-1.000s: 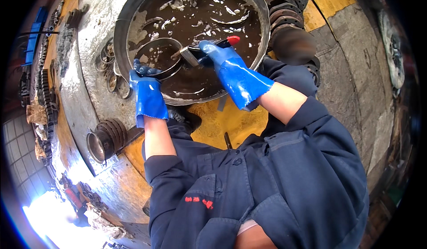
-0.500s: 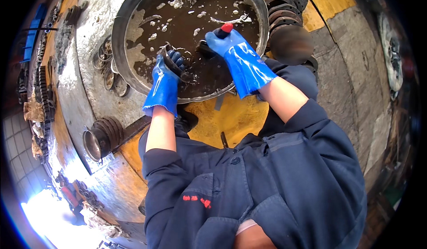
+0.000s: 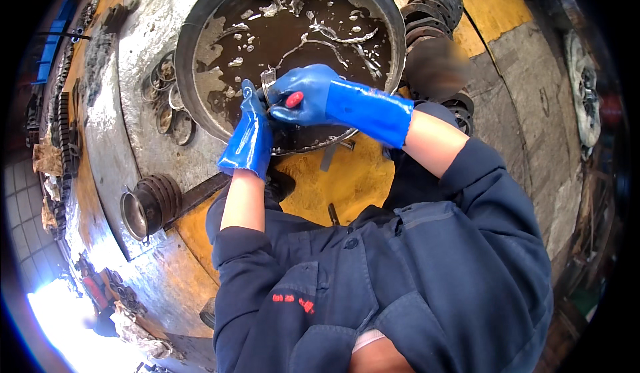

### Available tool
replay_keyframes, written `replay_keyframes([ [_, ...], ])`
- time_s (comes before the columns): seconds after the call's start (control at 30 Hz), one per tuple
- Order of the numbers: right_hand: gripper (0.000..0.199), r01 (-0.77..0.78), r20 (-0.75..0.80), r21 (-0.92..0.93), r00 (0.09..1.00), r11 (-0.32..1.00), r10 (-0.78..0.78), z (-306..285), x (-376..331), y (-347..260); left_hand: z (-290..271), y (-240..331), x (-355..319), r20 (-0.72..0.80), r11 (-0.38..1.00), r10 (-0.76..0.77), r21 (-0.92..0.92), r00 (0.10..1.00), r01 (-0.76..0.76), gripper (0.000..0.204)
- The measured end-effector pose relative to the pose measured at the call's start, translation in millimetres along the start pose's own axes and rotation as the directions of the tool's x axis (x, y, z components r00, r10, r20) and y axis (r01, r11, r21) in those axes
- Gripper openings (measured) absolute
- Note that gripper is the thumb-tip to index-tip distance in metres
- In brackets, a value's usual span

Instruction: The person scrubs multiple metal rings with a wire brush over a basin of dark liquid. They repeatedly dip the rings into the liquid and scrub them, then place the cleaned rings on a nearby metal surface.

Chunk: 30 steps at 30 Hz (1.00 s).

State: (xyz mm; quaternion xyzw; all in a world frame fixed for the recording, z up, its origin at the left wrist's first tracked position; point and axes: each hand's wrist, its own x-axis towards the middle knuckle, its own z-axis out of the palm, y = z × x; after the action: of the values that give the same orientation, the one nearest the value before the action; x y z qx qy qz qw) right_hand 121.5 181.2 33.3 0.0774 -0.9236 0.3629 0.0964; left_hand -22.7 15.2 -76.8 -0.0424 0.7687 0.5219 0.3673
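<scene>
Both my hands wear long blue rubber gloves and meet over the near part of a large round basin [image 3: 186,73] of dark liquid [image 3: 270,33]. My left hand [image 3: 250,136] is closed on a metal ring [image 3: 268,78], of which only the upper edge shows between the gloves. Against it lies my right hand [image 3: 308,96], wrapped round a tool whose red handle end [image 3: 294,100] sticks out of the fist. The tool's working end is hidden beneath the gloves. Pale foam streaks float on the liquid beyond my hands.
Several metal rings [image 3: 164,118] lie left of the basin. Nearer stands a row of ringed metal parts [image 3: 152,206] on its side. A row of dark round discs [image 3: 437,3] is at the basin's right. Yellow floor [image 3: 347,180] shows between my legs.
My right hand has moved left and down, bringing the red-ended tool against the ring in my left hand. New foam streaks have spread in the middle of the liquid.
</scene>
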Motion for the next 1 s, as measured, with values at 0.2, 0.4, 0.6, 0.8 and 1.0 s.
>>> replay_keyframes([
  [0.2, 0.037, -0.515, 0.133, 0.422, 0.849, 0.746, 0.511, -6, 16, 43, 0, 12, -42, 0.155, 0.978, 0.072, 0.182, 0.985, -0.100, 0.088],
  [0.4, 0.040, -0.665, 0.028, 0.455, 0.676, 0.592, 0.737, -30, 27, 63, -12, 33, -76, 0.145, 0.989, 0.080, 0.113, 0.986, -0.097, 0.086],
  [0.6, 0.043, -0.655, 0.059, 0.673, 0.510, 0.343, 0.858, -35, 18, 88, -26, 35, -75, 0.009, 0.954, 0.178, -0.248, 0.984, -0.170, 0.077],
  [0.8, 0.039, -0.488, 0.105, 0.807, 0.671, 0.331, 0.734, -8, -31, 56, -26, 53, -69, -0.107, 0.770, 0.272, -0.572, 0.956, -0.283, 0.062],
  [1.0, 0.053, -0.723, 0.126, 0.483, 0.615, 0.493, 0.779, -3, -2, 65, -37, 49, -64, -0.091, 0.762, 0.263, -0.591, 0.960, -0.265, 0.069],
])
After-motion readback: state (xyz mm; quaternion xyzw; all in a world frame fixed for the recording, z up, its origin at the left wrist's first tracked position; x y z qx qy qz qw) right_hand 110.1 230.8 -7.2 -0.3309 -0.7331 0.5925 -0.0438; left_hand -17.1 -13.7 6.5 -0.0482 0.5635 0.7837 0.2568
